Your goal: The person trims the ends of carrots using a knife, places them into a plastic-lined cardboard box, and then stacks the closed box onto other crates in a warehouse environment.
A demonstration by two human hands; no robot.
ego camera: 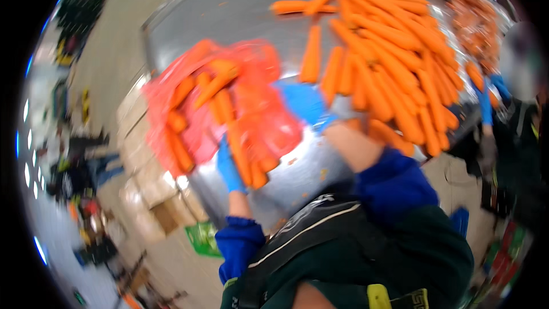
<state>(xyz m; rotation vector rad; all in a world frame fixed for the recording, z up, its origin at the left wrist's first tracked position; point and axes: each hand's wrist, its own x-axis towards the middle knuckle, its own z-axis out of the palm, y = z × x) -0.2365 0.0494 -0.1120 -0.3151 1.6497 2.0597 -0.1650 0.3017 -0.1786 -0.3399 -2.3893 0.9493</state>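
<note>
A red plastic bag [261,64] lies spread on the metal table [206,13], with several carrots [216,83] in and on it. My left hand [229,167], in a blue glove, is at the bag's near side, against carrots [240,154] that point toward me. Blur hides whether its fingers grip them. At the bag's right side is my right hand [304,101], also gloved in blue; its fingertips are lost among the red folds. Just beyond that hand, a large heap of loose carrots [390,56] covers the right part of the table.
Clear plastic bags of carrots [474,21] lie past the heap. A co-worker's blue-gloved hand [484,98] is beside them at far right. Cardboard boxes [146,171] stand along the table's left side, near a green crate [203,239] on the floor. People [77,176] stand farther off.
</note>
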